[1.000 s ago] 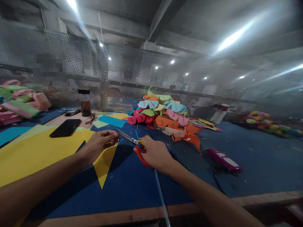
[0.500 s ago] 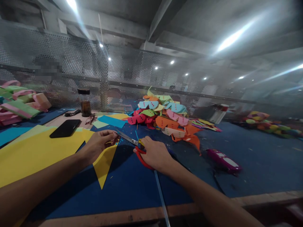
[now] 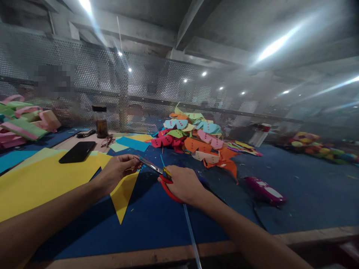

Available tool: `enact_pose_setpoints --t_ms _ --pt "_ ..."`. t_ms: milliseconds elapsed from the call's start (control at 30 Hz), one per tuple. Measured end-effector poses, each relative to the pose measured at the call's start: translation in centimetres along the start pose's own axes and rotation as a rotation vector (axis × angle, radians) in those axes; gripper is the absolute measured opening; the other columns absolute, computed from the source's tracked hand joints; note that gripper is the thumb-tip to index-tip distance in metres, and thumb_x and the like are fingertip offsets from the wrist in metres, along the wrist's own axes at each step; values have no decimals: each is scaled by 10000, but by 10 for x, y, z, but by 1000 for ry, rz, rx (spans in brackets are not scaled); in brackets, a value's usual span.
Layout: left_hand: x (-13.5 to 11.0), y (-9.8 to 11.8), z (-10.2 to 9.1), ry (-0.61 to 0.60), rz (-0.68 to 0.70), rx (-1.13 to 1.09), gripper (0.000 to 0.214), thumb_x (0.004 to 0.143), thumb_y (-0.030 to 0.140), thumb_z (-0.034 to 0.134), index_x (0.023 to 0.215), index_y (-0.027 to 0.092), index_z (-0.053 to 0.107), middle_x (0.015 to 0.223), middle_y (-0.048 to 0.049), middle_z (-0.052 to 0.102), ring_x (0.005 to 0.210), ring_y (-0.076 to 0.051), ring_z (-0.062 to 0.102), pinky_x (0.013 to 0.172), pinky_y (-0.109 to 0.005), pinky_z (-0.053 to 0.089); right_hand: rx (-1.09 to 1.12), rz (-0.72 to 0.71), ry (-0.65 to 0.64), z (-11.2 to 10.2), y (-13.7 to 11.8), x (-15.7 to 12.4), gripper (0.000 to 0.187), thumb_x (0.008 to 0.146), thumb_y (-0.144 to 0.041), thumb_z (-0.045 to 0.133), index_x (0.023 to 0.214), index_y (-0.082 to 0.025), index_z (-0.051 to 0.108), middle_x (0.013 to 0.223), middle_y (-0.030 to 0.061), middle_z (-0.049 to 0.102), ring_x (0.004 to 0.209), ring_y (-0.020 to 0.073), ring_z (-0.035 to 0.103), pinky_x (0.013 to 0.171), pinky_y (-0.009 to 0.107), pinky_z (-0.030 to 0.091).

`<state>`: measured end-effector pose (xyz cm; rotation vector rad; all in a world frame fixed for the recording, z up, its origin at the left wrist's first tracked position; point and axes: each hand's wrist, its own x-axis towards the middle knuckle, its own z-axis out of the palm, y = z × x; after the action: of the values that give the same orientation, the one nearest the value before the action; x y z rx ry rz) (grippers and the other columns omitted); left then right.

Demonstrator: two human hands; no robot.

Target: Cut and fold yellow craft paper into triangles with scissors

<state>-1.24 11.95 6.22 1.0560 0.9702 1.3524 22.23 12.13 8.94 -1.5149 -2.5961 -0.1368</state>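
Note:
My right hand (image 3: 185, 185) is wrapped round the red handle of a pair of scissors (image 3: 153, 166), whose blades point left. The blade tips reach the fingertips of my left hand (image 3: 119, 170). Those fingers are pinched together; whatever they grip is too small to make out. Under my left hand lies a pointed piece of yellow paper (image 3: 123, 196), partly hidden by the wrist. A thin blue strip (image 3: 162, 160) stands up beside the scissors. Below my right hand a long pale strip (image 3: 192, 235) runs down past the table edge.
Cut, dotted coloured paper shapes (image 3: 193, 134) are heaped behind the scissors. Yellow sheets (image 3: 50, 183) with a black phone (image 3: 77, 152) lie left, a dark jar (image 3: 101, 123) behind. A purple device (image 3: 265, 191) with a cord rests right. A perforated metal screen (image 3: 151, 87) closes the back.
The scissors and my right hand have shifted very slightly, and the blades look closer together. My left hand stays almost in place with its fingers still pinched.

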Motion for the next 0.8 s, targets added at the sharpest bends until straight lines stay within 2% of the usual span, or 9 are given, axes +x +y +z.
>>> enact_pose_setpoints --t_ms 267,800 --pt "1 -1 -2 -22 11 36 323 607 401 919 663 148 725 676 -24 671 594 -100 522 574 -218 408 -4 -2 -9 -1 1 0 339 968 -490 492 1000 -202 668 953 78 757 898 248 711 693 294 391" --pt "3 -4 -4 10 -8 21 310 608 389 924 687 154 738 692 -32 702 628 -112 576 600 -218 442 -34 -9 -34 -1 2 1 368 968 -510 479 1000 -208 686 957 88 768 895 253 719 699 297 401"
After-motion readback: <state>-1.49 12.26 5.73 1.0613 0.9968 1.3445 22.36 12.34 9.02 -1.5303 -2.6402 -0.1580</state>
